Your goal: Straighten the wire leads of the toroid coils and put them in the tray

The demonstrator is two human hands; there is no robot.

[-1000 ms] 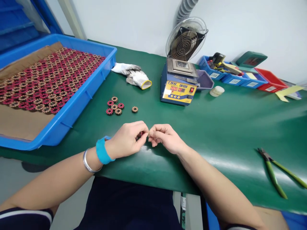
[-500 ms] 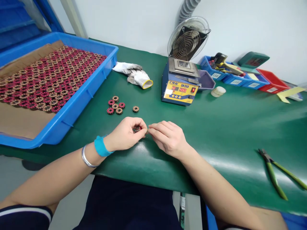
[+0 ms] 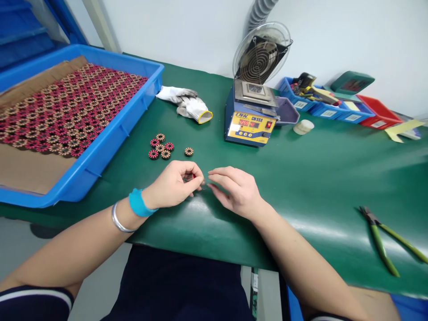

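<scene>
My left hand (image 3: 177,183) is closed in a pinch at the front middle of the bench. Between its thumb and fingers shows a bit of a small wound stator (image 3: 193,176) with red on it; the fingers hide most of it. Just to the right, my right hand (image 3: 234,189) has its thumb and fingers apart, with nothing visible in them. Its fingertips are close to the left ones without touching. Beyond the left hand lie a lone copper-coloured stator (image 3: 189,152) and a cluster of red and copper stators (image 3: 160,148).
A blue tray (image 3: 110,156) of many stators stands at left. White gloves (image 3: 194,108) lie behind the cluster. A digital solder pot (image 3: 250,125) with a fan (image 3: 261,60) stands at the back, near parts bins (image 3: 329,111). Green-handled cutters (image 3: 377,238) lie at right.
My right fingers have spread and come away slightly from the left hand, where they were pinched together before. The left hand still holds the stator and has shifted slightly left.
</scene>
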